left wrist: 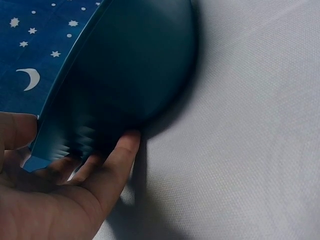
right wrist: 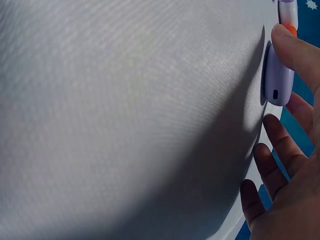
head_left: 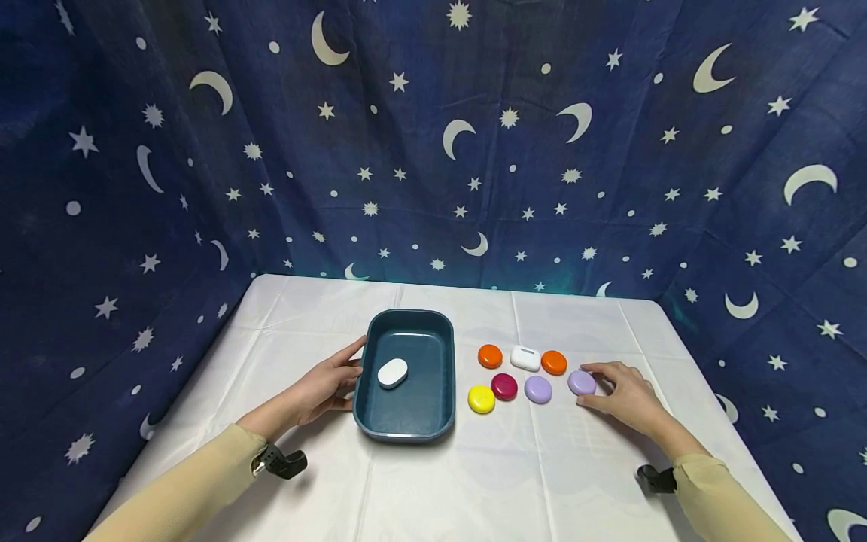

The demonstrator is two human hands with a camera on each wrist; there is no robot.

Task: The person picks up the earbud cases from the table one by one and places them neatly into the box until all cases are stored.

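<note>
A dark teal rectangular tray point(head_left: 369, 414) stands on the table, with a white oval case point(head_left: 392, 373) inside it. My left hand point(head_left: 323, 388) rests its fingers against the tray's left wall, also seen in the left wrist view. To the right, my right hand point(head_left: 626, 395) pinches a round light purple case point(head_left: 582, 382) between thumb and index finger. The right wrist view shows a small dark port on the purple case's point(right wrist: 278, 80) side, and the other fingers spread apart.
Between tray and right hand lie another purple case point(head_left: 538, 389), a dark red one point(head_left: 504, 386), a yellow one point(head_left: 482, 399), two orange ones point(head_left: 490, 356) and a white rounded case point(head_left: 525, 358). A starry blue curtain point(head_left: 420, 150) hangs behind the white-covered table point(head_left: 433, 497).
</note>
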